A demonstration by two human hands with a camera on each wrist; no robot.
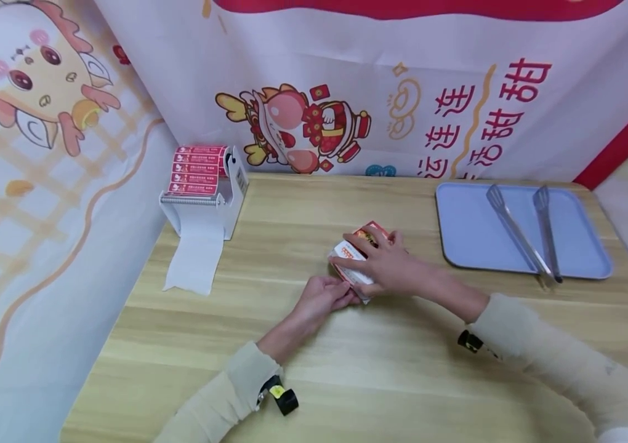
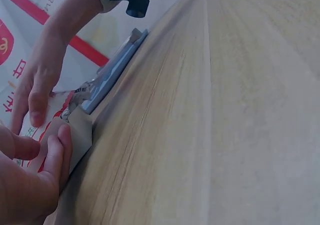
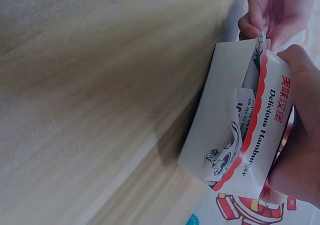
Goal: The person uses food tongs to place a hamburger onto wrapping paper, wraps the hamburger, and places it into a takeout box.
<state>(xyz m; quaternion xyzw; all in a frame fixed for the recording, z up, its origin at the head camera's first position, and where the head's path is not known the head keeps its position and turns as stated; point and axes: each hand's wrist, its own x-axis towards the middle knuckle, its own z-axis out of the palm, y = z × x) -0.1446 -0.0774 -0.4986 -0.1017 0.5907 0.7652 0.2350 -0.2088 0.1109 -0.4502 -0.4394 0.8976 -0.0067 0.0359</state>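
Observation:
A small white and red hamburger box [image 1: 345, 251] sits on the table between both hands. My right hand [image 1: 391, 264] lies over its top with fingers spread across it and grips it by the sides. At the near-left corner, my left hand [image 1: 316, 301] pinches the box edge between thumb and fingers. The right wrist view shows the box's plain side [image 3: 210, 105] and its lid, printed "Delicious Hamburger". Printed wrapping paper [image 3: 230, 155] sticks out through the gap beneath the lid. What lies inside the paper is hidden.
On the left stands a white dispenser [image 1: 236, 191] with a roll of red labels [image 1: 194, 169]; a blank strip [image 1: 194, 264] hangs onto the table. A blue tray [image 1: 463, 234] at right holds two metal tongs [image 1: 519, 231]. Printed curtains [image 1: 314, 37] border the table [image 1: 402, 381].

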